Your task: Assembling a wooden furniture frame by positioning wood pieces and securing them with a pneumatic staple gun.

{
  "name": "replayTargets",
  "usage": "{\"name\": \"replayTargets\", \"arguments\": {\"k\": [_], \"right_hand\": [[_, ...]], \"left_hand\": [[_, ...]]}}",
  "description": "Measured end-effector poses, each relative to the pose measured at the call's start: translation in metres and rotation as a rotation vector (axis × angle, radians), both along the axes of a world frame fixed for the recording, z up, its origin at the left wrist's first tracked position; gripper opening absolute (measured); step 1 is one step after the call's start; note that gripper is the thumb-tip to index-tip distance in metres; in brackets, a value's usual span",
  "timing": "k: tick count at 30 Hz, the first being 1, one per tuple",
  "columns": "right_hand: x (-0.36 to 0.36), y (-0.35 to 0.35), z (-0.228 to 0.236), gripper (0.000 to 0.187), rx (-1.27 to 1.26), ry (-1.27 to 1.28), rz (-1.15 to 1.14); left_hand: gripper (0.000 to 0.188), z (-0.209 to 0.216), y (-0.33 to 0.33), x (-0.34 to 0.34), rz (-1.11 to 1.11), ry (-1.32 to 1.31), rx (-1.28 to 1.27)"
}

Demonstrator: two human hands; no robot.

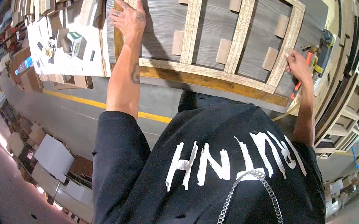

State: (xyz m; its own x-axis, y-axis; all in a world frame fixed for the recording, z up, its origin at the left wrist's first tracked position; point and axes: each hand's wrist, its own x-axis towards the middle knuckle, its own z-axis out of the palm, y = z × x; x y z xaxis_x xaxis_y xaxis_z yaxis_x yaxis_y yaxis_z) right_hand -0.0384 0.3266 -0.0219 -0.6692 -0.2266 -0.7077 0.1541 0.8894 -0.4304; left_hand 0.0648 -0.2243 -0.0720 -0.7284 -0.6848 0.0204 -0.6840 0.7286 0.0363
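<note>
A ladder-like wooden frame (241, 27) with a speckled pale surface lies on a grey wood-grain board (161, 5). At its left end, my left hand (129, 22) straddles the side rail, thumb on one side and fingers on the other. Close to the near right corner, the curled fingers of my right hand (298, 65) grip the frame's outer edge. Several small pale wood blocks sit on the board around the rails, such as one block (223, 51) in the middle opening. A brown wooden strip (212, 81) runs along the near edge.
An orange-handled tool (295, 90) and a power tool (325, 40) lie right of my right hand. On the left, a white-topped table (98, 45) holds a small box (76, 43) and loose bits. Wood strips (88, 6) are stacked behind it. A yellow floor line (78, 99) passes below.
</note>
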Motion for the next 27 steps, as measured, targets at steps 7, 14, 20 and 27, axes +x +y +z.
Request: {"name": "replayTargets", "arguments": {"k": [7, 14, 20, 27], "right_hand": [[0.001, 0.0, 0.0, 0.037, 0.002, 0.012, -0.009], [0.003, 0.004, -0.005, 0.038, 0.05, 0.073, 0.017], [0.017, 0.033, -0.001, 0.033, 0.003, 0.316, -0.206], [0.0, 0.077, 0.026, 0.025, 0.204, 0.845, -0.519]], "left_hand": [[0.083, 0.007, 0.003, -0.002, 0.017, -0.02, 0.032], [0.082, 0.004, 0.006, -0.004, 0.044, -0.055, 0.024], [0.084, -0.001, 0.005, -0.005, 0.019, -0.028, 0.021], [0.082, 0.0, -0.003, 0.0, 0.031, 0.001, -0.047]]}}
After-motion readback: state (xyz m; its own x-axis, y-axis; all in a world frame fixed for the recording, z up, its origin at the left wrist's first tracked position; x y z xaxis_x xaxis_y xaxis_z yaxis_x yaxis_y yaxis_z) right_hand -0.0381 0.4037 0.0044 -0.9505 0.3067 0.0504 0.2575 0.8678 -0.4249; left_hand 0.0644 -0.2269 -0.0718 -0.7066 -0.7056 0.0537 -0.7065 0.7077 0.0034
